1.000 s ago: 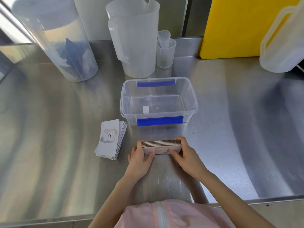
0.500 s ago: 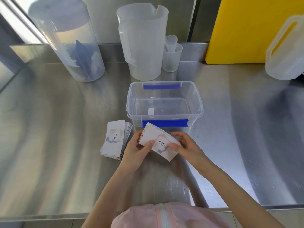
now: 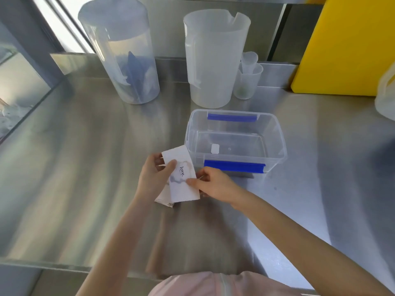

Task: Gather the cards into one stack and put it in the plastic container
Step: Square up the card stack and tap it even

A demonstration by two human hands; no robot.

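A stack of white cards (image 3: 182, 178) with "love." printed on top is held flat between both hands, just left of the clear plastic container (image 3: 280, 144) with blue clips. My left hand (image 3: 152, 178) grips its left edge, thumb on top. My right hand (image 3: 214, 183) pinches its right edge. A second pile of cards (image 3: 163, 198) peeks out beneath the held stack on the steel table; whether the two touch is hidden. The container holds only a small white label.
Behind the container stand a lidded clear pitcher (image 3: 126, 60), a tall translucent jug (image 3: 211, 60) and small nested measuring cups (image 3: 249, 80). A yellow board (image 3: 346, 45) leans at the back right, next to another jug (image 3: 386, 95). The table's front edge (image 3: 64, 265) is near.
Both hands lifted the stack from its edge, turned it face up and carried it left over the second pile. The view also swung left.
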